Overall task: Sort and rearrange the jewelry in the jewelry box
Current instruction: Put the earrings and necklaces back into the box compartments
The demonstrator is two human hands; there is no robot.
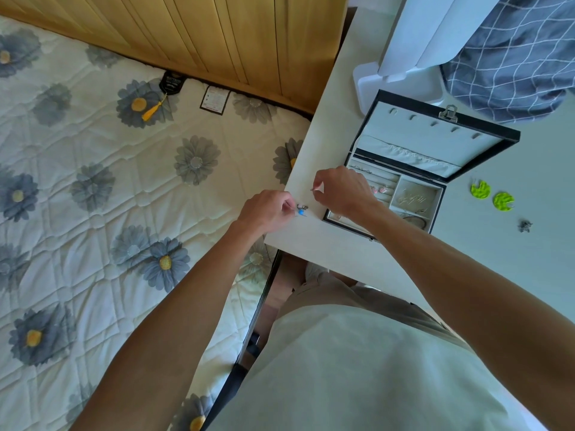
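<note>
Jewelry box [385, 209]: set open on the white surface [326, 244], its lid raised toward the far side; a ring-roll section and square compartments are shown, with a thin chain lying in one compartment.
Blue earring [301, 210]: held over the near-left corner of the surface, just left of the box and outside it.
Left hand [266, 211]: its grip is pinched shut on the blue earring at the fingertips.
Right hand [340, 191]: raised over the left edge of the box, its grip closed on a thin metal piece [315, 189], too small to be identified.
Step in hand: a small item appears to be under handling between both hands, possibly a hook or back being fitted, before it is placed.
Next move: a fine, steady pinch is called for, then a short carry rightward into a free compartment.
Green earrings [491, 195]: two left on the surface to the right of the box, well apart from both hands, not yet sorted.
Dark trinket [525, 226]: lying further right, also outside the box.
</note>
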